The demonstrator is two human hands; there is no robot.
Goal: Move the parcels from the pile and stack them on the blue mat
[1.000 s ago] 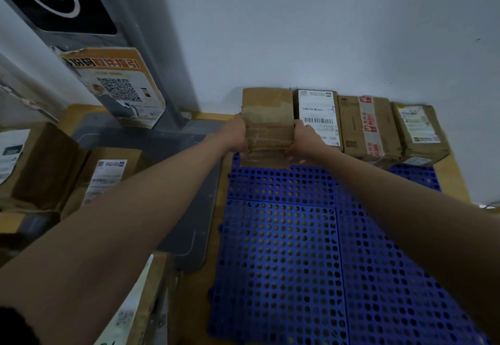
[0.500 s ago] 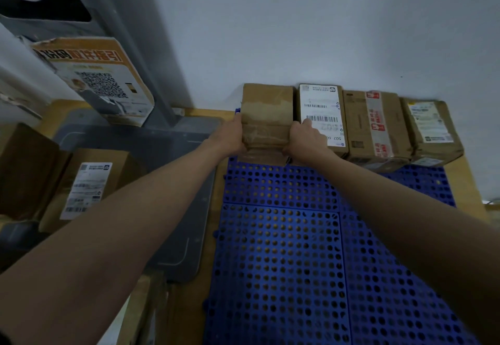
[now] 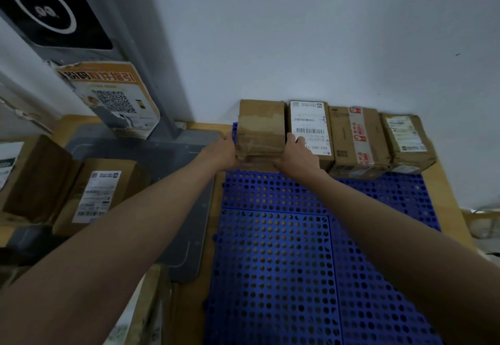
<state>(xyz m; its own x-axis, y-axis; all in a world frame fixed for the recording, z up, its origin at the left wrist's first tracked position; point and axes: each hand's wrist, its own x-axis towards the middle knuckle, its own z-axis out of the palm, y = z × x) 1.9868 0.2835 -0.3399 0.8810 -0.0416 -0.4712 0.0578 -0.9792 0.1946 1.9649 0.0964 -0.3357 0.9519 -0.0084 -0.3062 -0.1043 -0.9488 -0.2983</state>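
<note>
Both hands are out at arm's length at the far end of the blue mat [image 3: 276, 250], clamped on a plain brown parcel [image 3: 261, 128] from either side. The left hand [image 3: 223, 152] presses flat against its left face with the fingers curled around the edge, and the right hand [image 3: 296, 155] grips the right face, fingers wedged in where it meets the next box. So the hands sit apart with the parcel squeezed between them, neither one open.

That parcel sits at the back left corner of the mat, up against the white wall [image 3: 311, 33]. It's the leftmost of a row of four: right beside it, touching, is a box with a white barcode label [image 3: 309, 125], then one with red-printed tape [image 3: 357, 136], then a wrinkled one with a small label [image 3: 405, 136]. All four line the wall.

Off to the left, on the wooden bench [image 3: 189, 304], more parcels [image 3: 97, 195] are piled beside a grey tray [image 3: 173, 182]. A QR-code poster [image 3: 111, 98] leans on a grey post.
</note>
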